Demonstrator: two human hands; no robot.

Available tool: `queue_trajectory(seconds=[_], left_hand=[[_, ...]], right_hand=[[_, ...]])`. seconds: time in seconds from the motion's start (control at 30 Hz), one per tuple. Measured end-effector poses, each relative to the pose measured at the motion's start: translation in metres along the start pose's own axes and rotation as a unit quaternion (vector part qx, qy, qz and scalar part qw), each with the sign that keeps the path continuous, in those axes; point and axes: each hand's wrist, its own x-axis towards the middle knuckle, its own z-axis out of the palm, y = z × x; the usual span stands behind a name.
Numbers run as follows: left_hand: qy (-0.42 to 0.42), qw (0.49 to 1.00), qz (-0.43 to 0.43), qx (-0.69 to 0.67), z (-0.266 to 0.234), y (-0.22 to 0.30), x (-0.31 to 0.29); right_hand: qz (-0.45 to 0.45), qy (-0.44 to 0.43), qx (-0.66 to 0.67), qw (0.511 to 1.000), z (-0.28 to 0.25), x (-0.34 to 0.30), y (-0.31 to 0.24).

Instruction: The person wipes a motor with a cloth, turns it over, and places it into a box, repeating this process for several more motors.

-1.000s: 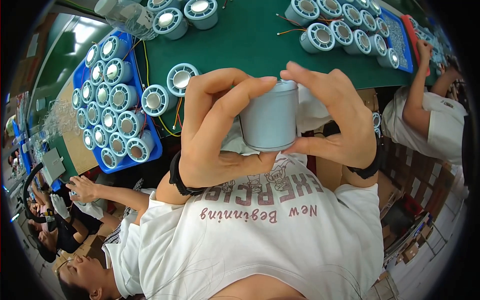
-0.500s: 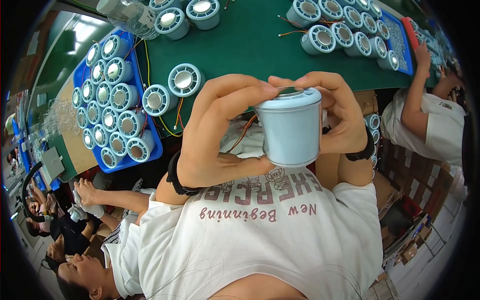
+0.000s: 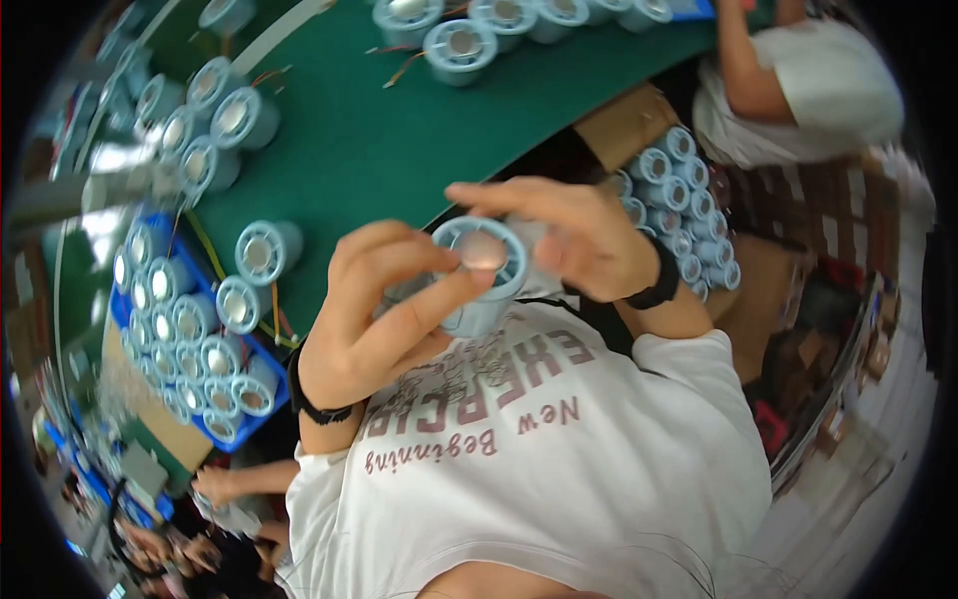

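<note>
green table: (image 3: 369, 140) fills the upper middle, canister groups along its far and left sides.
white shirt: (image 3: 589, 469) wearer's own, dark print on chest, directly below the hands.
co-worker: (image 3: 818, 95) upper right, light top, arm bent towards the table.
canister pile: (image 3: 689, 220) right side, off the table edge, light blue, beside brown cardboard (image 3: 627, 125).
blue tray: (image 3: 188, 248) left, packed with light-blue canisters, silver tops showing.
left hand: (image 3: 364, 324) bent round the near-left side of the held canister; gap narrow, fingertips resting over its top, one across the silver face. This is the grip doing the holding.
right hand: (image 3: 589, 235) on the far-right side, fingers extended, thumb well away from the forefinger, so wide and loose; motion blur, so contact with the rim can't be told for sure.
held canister: (image 3: 484, 307) light blue, between both hands, raised in front of the shirt just off the table's near edge; tilted, open-spoked end facing the camera.
loose canister pair: (image 3: 267, 250) on the table, just right of the tray.
black wristbands: (image 3: 659, 275) one per wrist.
silver disc: (image 3: 482, 248) centre of the held canister's top, partly under left fingertips.
</note>
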Motion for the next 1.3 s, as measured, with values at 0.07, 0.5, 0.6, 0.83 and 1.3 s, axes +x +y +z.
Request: queue_trajectory(seconds=[0.07,0.5,0.6,0.83,1.3], left_hand=[[-0.079,0.995,0.056,0.005,0.018,-0.005,0.011],[0.046,0.864,-0.244,0.437,-0.021,-0.024,-0.03],[0.018,0.82,-0.332,0.467,-0.026,-0.039,-0.051],[0.046,0.827,-0.414,0.378,-0.033,-0.036,-0.065],[0.206,0.78,-0.239,-0.541,-0.009,0.008,-0.011]], right_hand=[[0.048,0.012,-0.068,0.996,0.012,-0.021,-0.002],[0.462,0.44,-0.346,0.688,-0.077,-0.25,0.095],[0.499,0.432,-0.347,0.667,-0.08,-0.253,0.123],[0.412,0.438,-0.458,0.655,-0.079,-0.267,0.17],[-0.051,0.088,-0.1,0.99,0.017,0.007,-0.034]])
